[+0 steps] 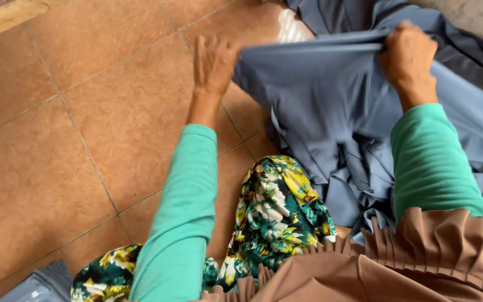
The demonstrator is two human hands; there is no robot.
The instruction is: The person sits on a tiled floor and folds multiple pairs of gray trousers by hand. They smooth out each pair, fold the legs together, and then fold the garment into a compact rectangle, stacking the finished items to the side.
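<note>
Brown pleated cloth (420,251) fills the near edge at five o'clock, gathered in tight folds across the person's front. Just beyond it, at six o'clock, a knee in green and yellow floral fabric (278,210) juts up, with more of the same print low at seven o'clock. A small folded piece of blue-grey cloth (43,285) lies on the floor at the eight o'clock corner.

Two teal sleeves (183,212) reach away from the body. The floor (102,112) under them is terracotta tile, square slabs set on a slant to the view, with thin pale grout lines and a dull mottled surface. It takes up the whole left half. At eleven o'clock a strip of lighter stone or concrete (1,17) borders the tiles.

A blue-grey garment (320,106) lies heaped from three o'clock up to one o'clock, its lower part rumpled in folds against the knee. Its upper edge is pulled taut between the hands. The left hand (214,64), at twelve o'clock, has its fingers curled over one end of that edge. The right hand (408,56), at one o'clock, is closed in a fist on the other end. More of the cloth trails behind the hands toward the far edge, where a bright glare (292,25) shows on the tile.
</note>
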